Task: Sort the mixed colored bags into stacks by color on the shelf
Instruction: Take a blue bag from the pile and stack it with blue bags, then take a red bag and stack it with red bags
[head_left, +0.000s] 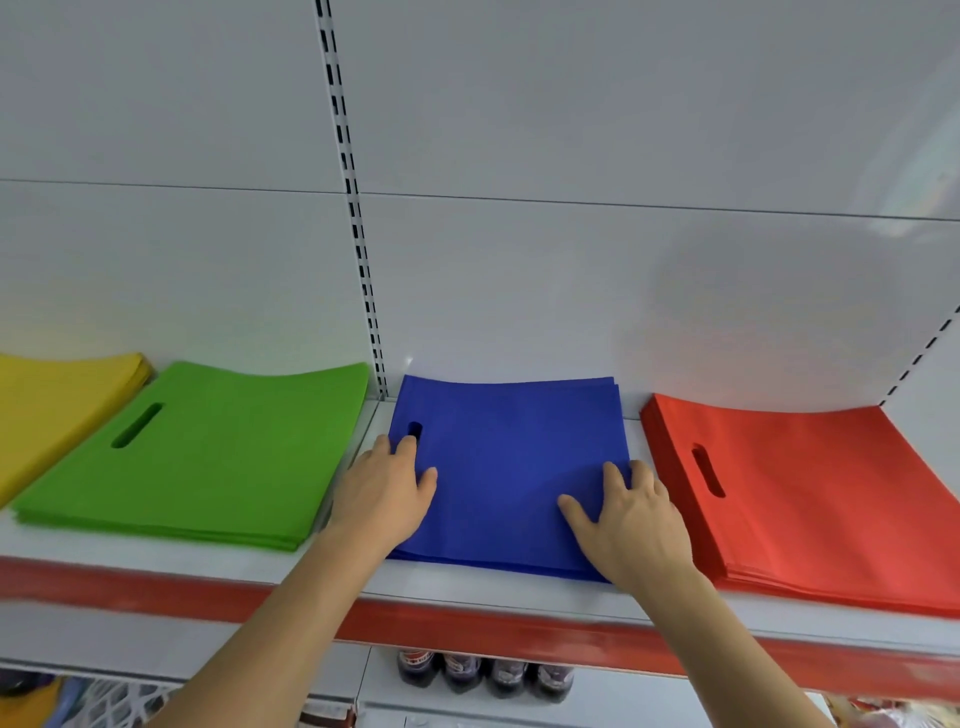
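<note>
Sorting near done: four single-colour stacks on shelf (467, 590). Blue stack (511, 467) as landmark: green stack (208, 457) and yellow stack (57, 410) left, red stack (810, 499) right. Left hand (387, 493) and right hand (631, 525) flat on blue, fingers straight, holding nothing. Left: squaring edges, probably.

Both forearms bare, reaching up and forward, converging slightly. Left hand (387, 491) palm down, fingers straight and close together, thumb splayed right. Right hand (631, 519) palm down, fingers spread and flat, thumb out to the left. Neither grips anything.
</note>
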